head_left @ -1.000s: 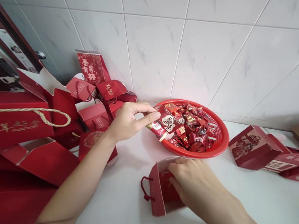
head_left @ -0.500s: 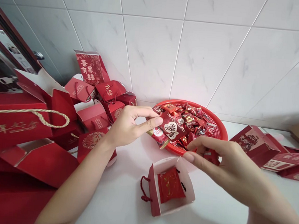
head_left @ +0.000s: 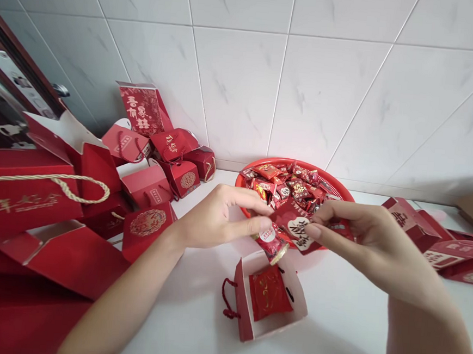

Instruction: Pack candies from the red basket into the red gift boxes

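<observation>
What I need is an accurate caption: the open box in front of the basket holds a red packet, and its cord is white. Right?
Not quite: the head view shows that the cord is dark red, not white. The open box in front of the basket does hold a red packet.

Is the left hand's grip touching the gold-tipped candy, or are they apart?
Touching. In the head view, the left hand's grip has its thumb over the upper end of the gold-tipped candy, with no gap showing.
</observation>
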Available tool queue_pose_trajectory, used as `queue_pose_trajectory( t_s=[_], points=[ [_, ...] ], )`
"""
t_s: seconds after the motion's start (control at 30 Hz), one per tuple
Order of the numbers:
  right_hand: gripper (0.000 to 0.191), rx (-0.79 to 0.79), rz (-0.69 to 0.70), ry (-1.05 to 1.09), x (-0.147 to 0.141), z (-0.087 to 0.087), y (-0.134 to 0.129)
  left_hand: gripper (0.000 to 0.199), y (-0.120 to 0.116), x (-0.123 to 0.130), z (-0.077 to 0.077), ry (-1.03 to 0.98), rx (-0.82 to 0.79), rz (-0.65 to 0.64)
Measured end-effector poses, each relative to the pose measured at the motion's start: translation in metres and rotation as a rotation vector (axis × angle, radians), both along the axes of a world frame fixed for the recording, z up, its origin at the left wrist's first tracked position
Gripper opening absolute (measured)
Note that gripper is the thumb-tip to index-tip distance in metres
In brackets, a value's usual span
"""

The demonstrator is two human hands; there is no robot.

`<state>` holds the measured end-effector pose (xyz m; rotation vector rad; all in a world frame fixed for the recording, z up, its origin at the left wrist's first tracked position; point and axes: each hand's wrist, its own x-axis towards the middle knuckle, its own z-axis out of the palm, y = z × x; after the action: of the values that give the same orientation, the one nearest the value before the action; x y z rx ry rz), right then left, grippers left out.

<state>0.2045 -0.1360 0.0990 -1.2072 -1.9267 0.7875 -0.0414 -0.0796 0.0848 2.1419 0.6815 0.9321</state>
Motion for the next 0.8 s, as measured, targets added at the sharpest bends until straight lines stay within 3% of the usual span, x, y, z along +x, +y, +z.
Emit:
queue_pose_trajectory(
  t_s=[0.13, 0.23, 0.4, 0.53, 0.67, 0.8],
  points=[
    [0.031, 0.004, -0.042, 0.04, 0.013, 0.004, -0.005, 0.022, -0.012, 0.001, 0.004, 0.153, -0.033, -0.209],
    [0.03, 0.024, -0.022, 0.015, 0.014, 0.004, -0.006, 0.035, -0.022, 0.005, 0.003, 0.268, 0.066, -0.272],
    [0.03, 0.031, 0.028, -0.038, 0.006, 0.005, -0.008, 0.027, -0.031, 0.012, -0.006, 0.567, 0.272, -0.416],
    [0.03, 0.015, 0.051, -0.078, 0.001, 0.007, -0.009, 0.026, -0.036, 0.017, -0.01, 0.748, 0.196, -0.543],
    [0.025, 0.006, 0.07, -0.085, 0.0, 0.008, -0.01, 0.024, -0.038, 0.014, -0.005, 0.817, 0.141, -0.523],
    [0.02, 0.02, 0.074, -0.077, 0.002, 0.008, -0.01, 0.022, -0.035, 0.002, 0.007, 0.629, 0.172, -0.306]
  ],
)
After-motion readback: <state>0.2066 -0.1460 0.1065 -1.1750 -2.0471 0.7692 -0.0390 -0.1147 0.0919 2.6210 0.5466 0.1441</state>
